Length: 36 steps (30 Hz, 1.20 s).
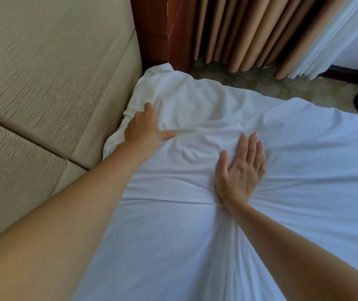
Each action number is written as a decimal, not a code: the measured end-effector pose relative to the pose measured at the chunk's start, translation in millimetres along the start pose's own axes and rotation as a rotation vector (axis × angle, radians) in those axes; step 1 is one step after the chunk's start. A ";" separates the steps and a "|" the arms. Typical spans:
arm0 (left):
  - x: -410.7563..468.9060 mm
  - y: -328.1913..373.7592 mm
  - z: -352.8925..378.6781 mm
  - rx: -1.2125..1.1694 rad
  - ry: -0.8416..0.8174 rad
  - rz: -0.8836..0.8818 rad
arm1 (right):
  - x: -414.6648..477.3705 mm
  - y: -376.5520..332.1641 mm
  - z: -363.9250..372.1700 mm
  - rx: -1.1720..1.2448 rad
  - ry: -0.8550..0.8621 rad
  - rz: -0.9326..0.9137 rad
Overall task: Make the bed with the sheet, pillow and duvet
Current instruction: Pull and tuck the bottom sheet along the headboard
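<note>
A white sheet (195, 235) covers the mattress and fills the lower right of the view. At the bed's far corner beside the headboard the sheet bunches into a loose heap (173, 96). My left hand (143, 127) lies on that heap at the headboard edge, thumb stretched out along a fold; its fingers are partly hidden in the cloth. My right hand (241, 170) presses flat on the sheet with straight fingers, and creases fan out from under its heel. No pillow or duvet is in view.
A beige padded headboard (43, 83) runs along the left. A dark red wooden post (163, 29) stands at the corner, with tan curtains (249, 33) and a white sheer curtain (343, 35) behind. Patterned carpet (282, 85) lies past the bed's far edge.
</note>
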State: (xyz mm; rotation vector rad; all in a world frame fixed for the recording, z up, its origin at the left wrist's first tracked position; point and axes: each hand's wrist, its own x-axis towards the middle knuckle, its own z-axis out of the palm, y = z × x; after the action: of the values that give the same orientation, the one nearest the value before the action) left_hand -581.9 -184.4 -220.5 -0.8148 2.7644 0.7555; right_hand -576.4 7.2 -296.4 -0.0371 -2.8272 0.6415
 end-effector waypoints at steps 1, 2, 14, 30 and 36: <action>1.7 0.5 -0.8 -0.004 -0.031 0.039 | 0.0 -0.1 -0.1 -0.006 -0.002 0.001; 3.1 1.0 -1.9 -0.002 -0.051 0.077 | -0.2 0.1 -0.3 -0.014 -0.004 -0.002; 7.8 0.5 -19.7 0.079 0.284 0.079 | 0.0 -1.6 -0.5 -0.016 0.018 -0.013; 12.6 -4.3 -71.6 0.939 0.094 0.478 | 16.9 -45.8 -26.3 -0.012 0.032 -0.548; 62.4 -4.3 -28.5 0.958 -0.065 0.446 | 26.0 -17.4 15.0 0.039 -0.019 -0.484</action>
State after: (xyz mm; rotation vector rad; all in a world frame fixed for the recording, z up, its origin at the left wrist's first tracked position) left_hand -632.1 -231.0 -215.8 0.0173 2.7548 -0.5085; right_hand -604.7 -12.9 -296.2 0.6404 -2.6824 0.5802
